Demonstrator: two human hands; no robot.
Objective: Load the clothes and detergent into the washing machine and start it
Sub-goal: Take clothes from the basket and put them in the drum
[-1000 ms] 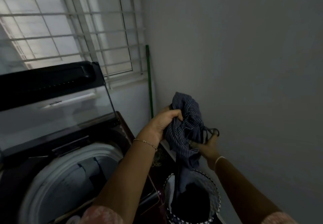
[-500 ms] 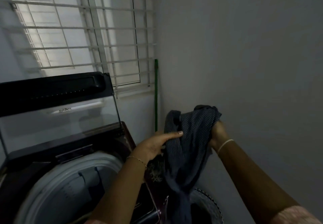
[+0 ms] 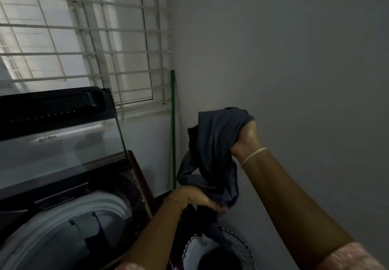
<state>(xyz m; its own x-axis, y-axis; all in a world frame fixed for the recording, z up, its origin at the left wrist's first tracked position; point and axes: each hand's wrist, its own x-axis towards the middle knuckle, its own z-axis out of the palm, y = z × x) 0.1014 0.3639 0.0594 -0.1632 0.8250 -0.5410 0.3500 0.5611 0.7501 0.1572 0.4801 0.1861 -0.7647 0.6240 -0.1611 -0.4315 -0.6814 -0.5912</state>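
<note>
A dark blue pinstriped garment (image 3: pixel 214 143) hangs in the air to the right of the washing machine. My right hand (image 3: pixel 246 139) grips its top, high up near the wall. Lower down, my left hand (image 3: pixel 197 199) holds its lower folds. The garment's tail trails down into the laundry basket (image 3: pixel 235 242) below. The top-loading washing machine (image 3: pixel 134 185) stands at the left with its dark glass lid (image 3: pixel 59 134) raised. Its white drum opening (image 3: pixel 69 227) shows some dark cloth inside.
A barred window (image 3: pixel 88 37) fills the wall behind the machine. A green pole (image 3: pixel 173 126) leans in the corner. A bare grey wall (image 3: pixel 294 59) closes in on the right, close to my right arm.
My right hand has lifted the garment's top higher and to the right. My left hand has dropped from the upper folds to the lower part of the cloth.
</note>
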